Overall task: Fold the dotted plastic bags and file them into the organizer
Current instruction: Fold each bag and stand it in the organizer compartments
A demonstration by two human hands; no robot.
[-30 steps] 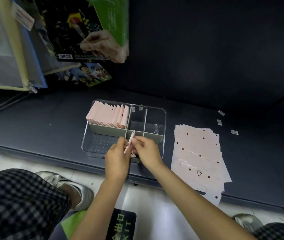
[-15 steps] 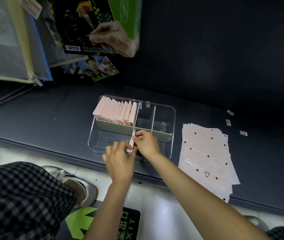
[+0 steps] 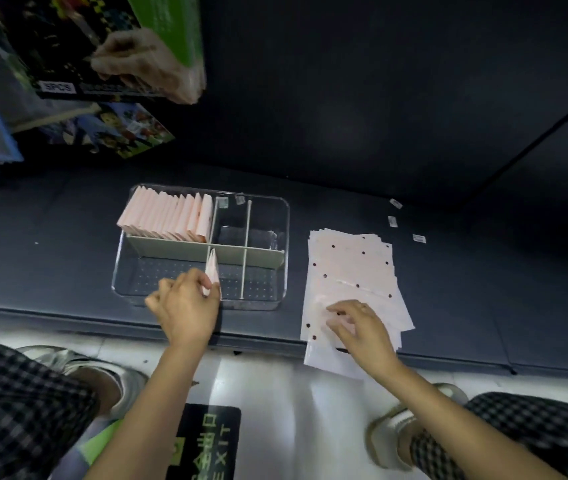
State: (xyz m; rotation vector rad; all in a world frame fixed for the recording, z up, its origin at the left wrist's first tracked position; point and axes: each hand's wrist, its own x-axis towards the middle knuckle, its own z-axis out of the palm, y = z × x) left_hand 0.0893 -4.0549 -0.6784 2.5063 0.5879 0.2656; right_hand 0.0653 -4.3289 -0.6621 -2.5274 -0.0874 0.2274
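A clear organizer (image 3: 284,216) with cream dividers sits on the dark shelf. Its back-left compartment holds a row of several folded pink bags (image 3: 166,218) standing on edge. My left hand (image 3: 185,306) pinches one folded pink bag (image 3: 212,271) upright over the organizer's front compartment, beside the middle divider. To the right lies a flat stack of dotted plastic bags (image 3: 351,268). My right hand (image 3: 362,327) rests on the near part of that stack with its fingers spread and relaxed.
Three small white tabs (image 3: 393,220) lie on the shelf behind the stack. Packaged goods (image 3: 109,46) hang at the upper left. The shelf's front edge (image 3: 68,315) runs just below the organizer, with the floor and my shoes beneath.
My right hand has let go of the folded bag and moved right onto the flat stack. My left hand alone now holds the folded bag at the organizer.
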